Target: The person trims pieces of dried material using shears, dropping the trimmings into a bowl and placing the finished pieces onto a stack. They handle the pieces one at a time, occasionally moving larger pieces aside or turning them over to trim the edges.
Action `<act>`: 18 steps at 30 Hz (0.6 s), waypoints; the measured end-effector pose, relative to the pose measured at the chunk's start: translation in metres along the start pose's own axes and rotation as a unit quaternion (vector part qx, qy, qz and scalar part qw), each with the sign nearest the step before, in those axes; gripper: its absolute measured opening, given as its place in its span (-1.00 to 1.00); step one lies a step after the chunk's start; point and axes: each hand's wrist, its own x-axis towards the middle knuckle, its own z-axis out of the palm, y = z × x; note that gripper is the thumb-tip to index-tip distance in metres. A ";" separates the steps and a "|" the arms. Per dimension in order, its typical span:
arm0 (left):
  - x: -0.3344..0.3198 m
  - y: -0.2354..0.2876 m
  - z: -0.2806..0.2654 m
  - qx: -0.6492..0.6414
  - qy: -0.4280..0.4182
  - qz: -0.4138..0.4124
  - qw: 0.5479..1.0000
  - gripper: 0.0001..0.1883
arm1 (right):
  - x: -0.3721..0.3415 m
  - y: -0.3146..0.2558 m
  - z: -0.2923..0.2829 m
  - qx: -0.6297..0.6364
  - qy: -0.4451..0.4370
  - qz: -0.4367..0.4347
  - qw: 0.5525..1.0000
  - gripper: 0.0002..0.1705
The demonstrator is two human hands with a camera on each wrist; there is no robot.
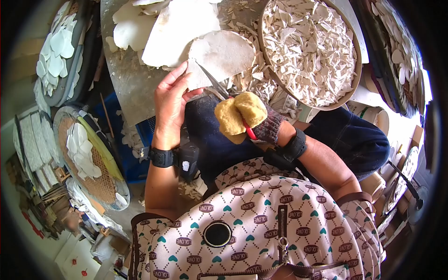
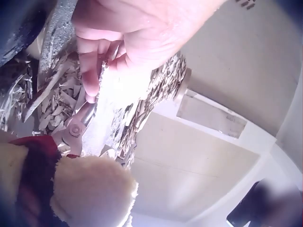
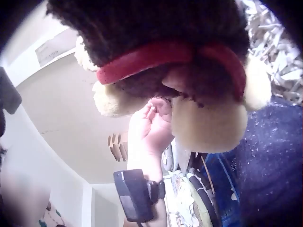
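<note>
My left hand (image 1: 170, 100) pinches the near left edge of a thin, pale, rounded sheet (image 1: 226, 53) between thumb and fingers. The right hand (image 1: 271, 128) wears a dark knitted glove with thick yellow foam (image 1: 240, 114) padding around the fingers. It grips red-handled scissors, whose metal blades (image 1: 215, 83) lie across the sheet close to the left fingertips. From the left wrist, the scissors' pivot (image 2: 75, 130) shows just below those fingers. In the right wrist view a red handle (image 3: 147, 61) curves around the gloved hand; foam hides much of the grip.
Larger white flat pieces (image 1: 179, 32) lie on the worktop beyond the left hand. A round tray (image 1: 359, 70) heaped with white chips stands at the right. Loose scraps (image 1: 254, 86) lie between. At left are a woven basket (image 1: 105, 179) and a blue crate (image 1: 109, 114).
</note>
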 end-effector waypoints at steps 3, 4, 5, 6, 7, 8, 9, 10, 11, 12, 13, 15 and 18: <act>-0.003 0.003 -0.002 -0.034 -0.029 -0.041 0.998 -0.64 | -0.002 0.017 -0.016 -0.088 -0.035 -0.051 0.994 -0.66; -0.006 0.003 -0.001 -0.030 -0.039 -0.047 0.998 -0.65 | -0.002 0.019 -0.020 -0.113 -0.042 -0.052 0.991 -0.64; -0.010 0.003 0.002 -0.026 -0.049 -0.052 0.997 -0.67 | -0.002 0.020 -0.024 -0.138 -0.048 -0.053 0.988 -0.63; -0.013 0.004 0.006 0.015 -0.029 -0.041 0.999 -0.71 | -0.004 0.028 -0.026 -0.135 -0.029 -0.037 0.990 -0.62; -0.014 0.003 0.006 0.048 -0.033 -0.021 0.998 -0.72 | -0.004 0.025 -0.022 -0.163 -0.021 -0.053 0.985 -0.68; -0.016 0.000 0.006 0.082 -0.038 0.000 0.996 -0.73 | 0.000 0.021 -0.013 -0.209 0.013 -0.089 0.974 -0.73; -0.017 -0.001 0.007 0.116 -0.044 0.021 0.992 -0.74 | 0.004 0.017 -0.003 -0.255 0.051 -0.128 0.957 -0.78; -0.019 0.000 0.011 0.128 -0.038 0.037 0.990 -0.73 | 0.007 0.015 0.003 -0.281 0.076 -0.150 0.945 -0.83; -0.019 -0.002 0.011 0.136 -0.033 0.052 0.989 -0.72 | 0.006 0.008 0.005 -0.289 0.063 -0.147 0.944 -0.83; -0.018 -0.005 0.011 0.145 -0.028 0.067 0.987 -0.72 | 0.004 0.001 0.006 -0.297 0.050 -0.144 0.943 -0.83; -0.017 -0.006 0.013 0.153 -0.024 0.082 0.985 -0.72 | 0.004 -0.015 0.009 -0.343 0.028 -0.156 0.926 -0.82; -0.021 -0.008 0.027 0.114 0.019 0.140 0.983 -0.69 | 0.000 -0.022 0.010 -0.365 0.020 -0.172 0.915 -0.77; -0.021 -0.021 0.046 0.062 0.097 0.204 0.972 -0.66 | -0.010 -0.005 0.004 -0.325 0.027 -0.164 0.931 -0.73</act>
